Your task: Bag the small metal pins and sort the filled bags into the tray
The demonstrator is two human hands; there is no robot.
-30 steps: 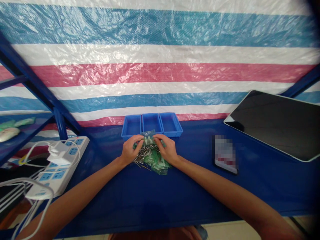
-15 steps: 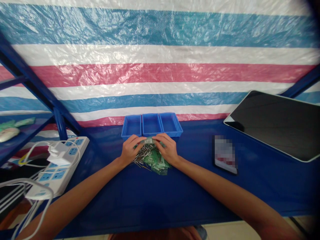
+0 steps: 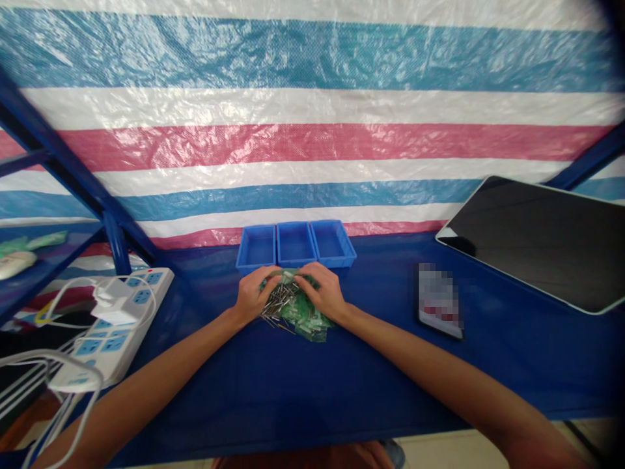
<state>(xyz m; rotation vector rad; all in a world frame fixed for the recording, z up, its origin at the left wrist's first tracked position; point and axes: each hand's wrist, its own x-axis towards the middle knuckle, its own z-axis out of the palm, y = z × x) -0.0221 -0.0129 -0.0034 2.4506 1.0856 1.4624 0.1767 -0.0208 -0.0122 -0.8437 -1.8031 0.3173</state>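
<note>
Both my left hand [image 3: 256, 290] and my right hand [image 3: 323, 290] are closed on a small green plastic bag [image 3: 289, 273], pinching it from either side above a pile. Beneath them on the blue table lie loose thin metal pins or screws [image 3: 279, 303], too small to name surely. Several more crumpled green plastic bags [image 3: 310, 318] spread at the pile's right, partly under my right hand. Three blue trays [image 3: 296, 242] stand side by side just beyond my fingers. What the pinched bag contains is hidden by my fingers.
A white power strip [image 3: 122, 326] with a charger and cables lies at the left, beside my left forearm. To the right are a phone [image 3: 439, 303] and a large dark-screened tablet or monitor [image 3: 541, 241]. A striped plastic sheet [image 3: 312, 140] hangs behind the table [image 3: 273, 384].
My fingers have shifted slightly inward on the pinched bag, and its top looks more folded. The pile, trays and other things stay where they were.
</note>
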